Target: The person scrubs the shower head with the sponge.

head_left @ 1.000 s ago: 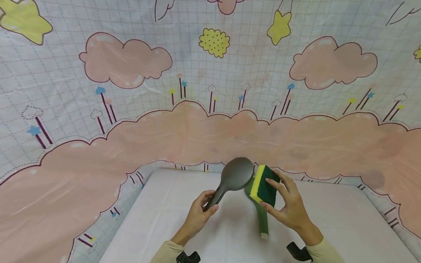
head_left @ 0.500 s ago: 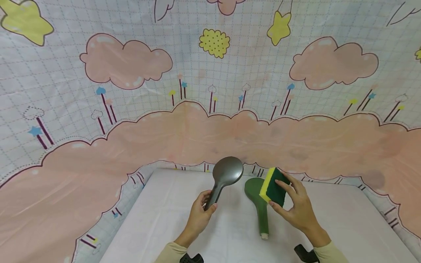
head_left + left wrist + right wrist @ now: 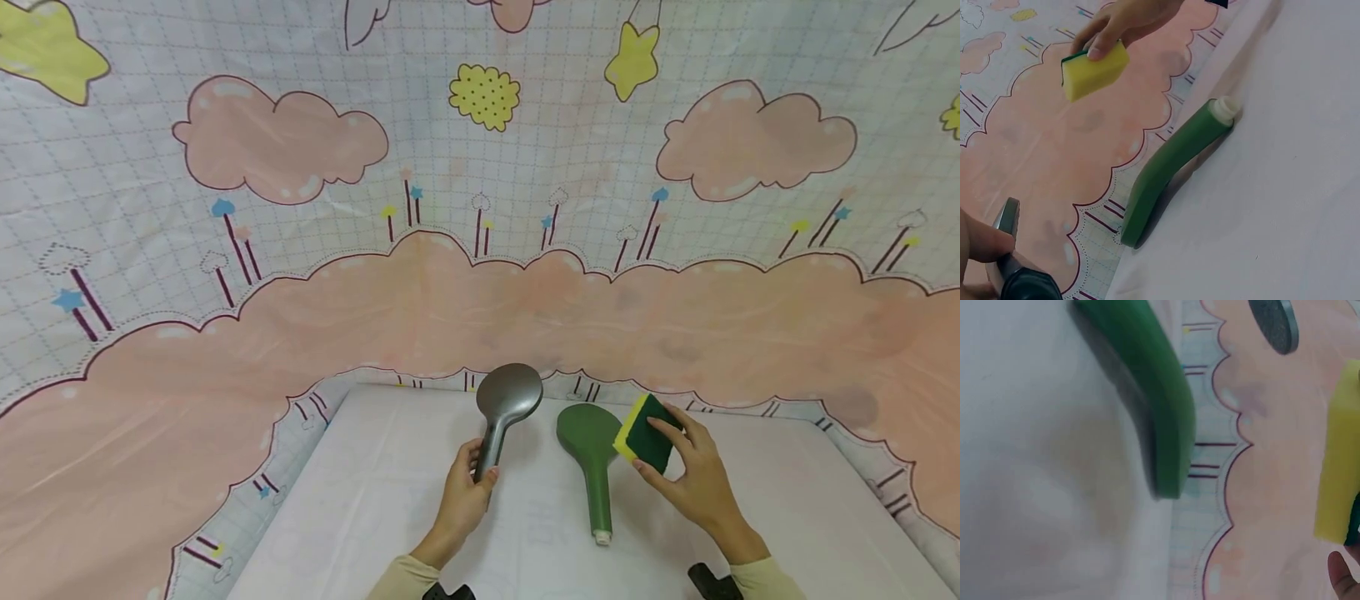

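two shower heads, one sponge, two hands

the left hand (image 3: 462,500) has its fingers curled round the slim handle of a grey shower head (image 3: 504,410), holding it up off the table with the round, smooth, dull-metallic head tipped away from the person. in the right wrist view its flat face (image 3: 1274,325) looks finely speckled, though the picture is too blurred to say whether those are nozzle holes.

the right hand (image 3: 693,483) pinches a sponge (image 3: 647,432) between thumb and fingertips. it is a rectangular block in two layers: soft yellow foam on one side, a dark green scouring pad on the other. it is held in the air just to the right of the green shower head's disc, not touching it so far as the head view shows.

the green shower head (image 3: 592,458) lies on the white table (image 3: 360,517), between the two hands. it is matte green plastic, with a rounded paddle-shaped head at the far end and a curved handle that arches a little above the surface and ends in a pale threaded stub (image 3: 1222,109) nearest the person.

count: two shower heads, one grey and one green; one sponge; two hands, each with a beige sleeve.

the table is covered in smooth white cloth. behind and around it hangs a glossy printed sheet (image 3: 480,275) with pink clouds, yellow stars and a pale grid.
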Demonstrator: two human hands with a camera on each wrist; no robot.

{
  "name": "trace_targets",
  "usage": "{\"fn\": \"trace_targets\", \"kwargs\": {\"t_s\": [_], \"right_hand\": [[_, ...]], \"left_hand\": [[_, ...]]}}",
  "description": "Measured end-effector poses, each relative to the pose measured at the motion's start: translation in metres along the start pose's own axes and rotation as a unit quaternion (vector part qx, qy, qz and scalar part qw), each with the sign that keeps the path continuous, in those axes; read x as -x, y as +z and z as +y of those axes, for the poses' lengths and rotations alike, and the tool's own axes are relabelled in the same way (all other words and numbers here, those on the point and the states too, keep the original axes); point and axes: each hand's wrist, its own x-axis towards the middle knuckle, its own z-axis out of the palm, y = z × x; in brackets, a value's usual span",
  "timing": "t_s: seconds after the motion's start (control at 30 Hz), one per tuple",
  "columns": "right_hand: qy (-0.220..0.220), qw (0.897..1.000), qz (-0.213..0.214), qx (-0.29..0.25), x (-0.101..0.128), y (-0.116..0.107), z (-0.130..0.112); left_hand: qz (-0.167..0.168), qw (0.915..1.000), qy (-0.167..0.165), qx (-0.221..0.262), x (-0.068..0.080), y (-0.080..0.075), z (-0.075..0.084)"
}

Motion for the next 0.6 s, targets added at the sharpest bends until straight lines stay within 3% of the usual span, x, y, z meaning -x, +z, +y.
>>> {"fn": "trace_targets", "kwargs": {"t_s": [0.6], "right_hand": [[0.075,0.992,-0.084,0.048,0.026,0.007,0.031]], "left_hand": [[0.029,0.9989,-0.024,0.027,-0.003,0.016,-0.019]]}}
